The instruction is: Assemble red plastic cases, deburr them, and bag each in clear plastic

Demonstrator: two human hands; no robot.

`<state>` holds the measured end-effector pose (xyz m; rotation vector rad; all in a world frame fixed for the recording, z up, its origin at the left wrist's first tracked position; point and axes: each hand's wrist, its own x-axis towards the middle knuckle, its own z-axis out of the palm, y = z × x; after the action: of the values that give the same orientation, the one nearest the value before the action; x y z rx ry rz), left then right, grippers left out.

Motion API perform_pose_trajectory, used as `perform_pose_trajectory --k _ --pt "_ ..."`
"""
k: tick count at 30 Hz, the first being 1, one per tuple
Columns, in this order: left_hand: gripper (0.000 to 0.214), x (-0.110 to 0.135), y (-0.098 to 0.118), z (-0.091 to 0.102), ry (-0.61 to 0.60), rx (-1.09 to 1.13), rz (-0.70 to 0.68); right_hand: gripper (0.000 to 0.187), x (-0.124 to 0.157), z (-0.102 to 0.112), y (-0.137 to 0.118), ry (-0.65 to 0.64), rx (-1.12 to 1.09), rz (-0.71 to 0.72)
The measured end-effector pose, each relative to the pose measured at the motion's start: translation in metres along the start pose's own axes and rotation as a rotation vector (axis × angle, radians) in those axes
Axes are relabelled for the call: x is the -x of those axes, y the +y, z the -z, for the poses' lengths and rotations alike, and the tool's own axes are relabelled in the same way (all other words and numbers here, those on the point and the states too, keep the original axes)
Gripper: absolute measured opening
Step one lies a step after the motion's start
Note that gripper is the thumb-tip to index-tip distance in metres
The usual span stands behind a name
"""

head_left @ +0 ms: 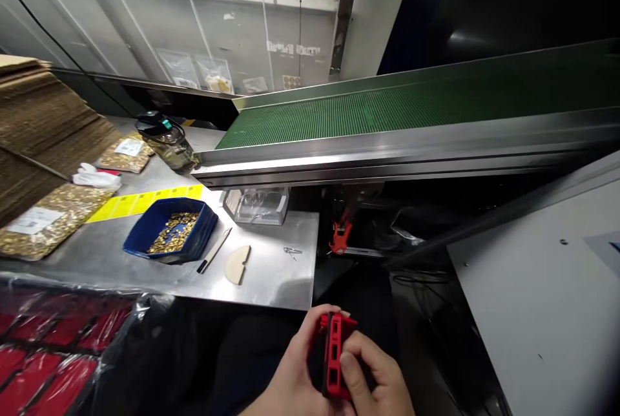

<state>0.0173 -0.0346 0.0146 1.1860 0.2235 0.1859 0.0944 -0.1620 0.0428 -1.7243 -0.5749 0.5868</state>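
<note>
A: I'm watching from far off. What do you see in the hands?

B: I see a red piece [334, 364] at 6 o'clock in my view. The left hand [296, 365] wraps it from the 9 o'clock side, and the right hand [376, 374] grips it from 3 o'clock, thumb against it.

A: So both grips are closed?

B: Both, on that same piece. I count 3 rectangular openings in a row along the edge facing me, and its 9 o'clock side looks black. I can't tell where the hidden fingertips press.

A: Taking the red piece as the clock's centre, what lies around it?

B: At 10 o'clock I have a metal tabletop [271, 290] with a blue bin [207, 230] of small gold-coloured bits [177, 230]. A slim white stick [217, 250] with a dark end lies just beside the bin, then a pale half-disc [234, 266], notched on its straight side.

A: And at 11?

B: I see thin metal parts [292, 250] on the same tabletop, with a clear box [261, 208] beyond, near the green conveyor belt [349, 114] that runs across 12 o'clock.

A: Anything at 9?

B: Red blocks [58, 387] under clear plastic [145, 301]. At 12, past the tabletop's edge, I make out an orange object [340, 238] I can't identify.
</note>
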Motion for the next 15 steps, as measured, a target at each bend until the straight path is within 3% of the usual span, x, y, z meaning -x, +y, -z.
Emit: perform_pose_trajectory --k 4,9,15 --pt "0.102 -0.002 0.002 -0.005 0.061 0.111 0.085 0.039 -0.006 0.002 0.001 -0.066 0.02 -0.041" --pt "0.105 -0.001 -0.003 0.005 0.151 -0.004 0.082 0.039 -0.017 0.003 -0.001 -0.147 0.039 -0.078" --pt "0.105 -0.004 -0.004 0.012 0.151 0.049 0.099 0.035 -0.027 0.002 -0.003 -0.181 0.045 -0.06"
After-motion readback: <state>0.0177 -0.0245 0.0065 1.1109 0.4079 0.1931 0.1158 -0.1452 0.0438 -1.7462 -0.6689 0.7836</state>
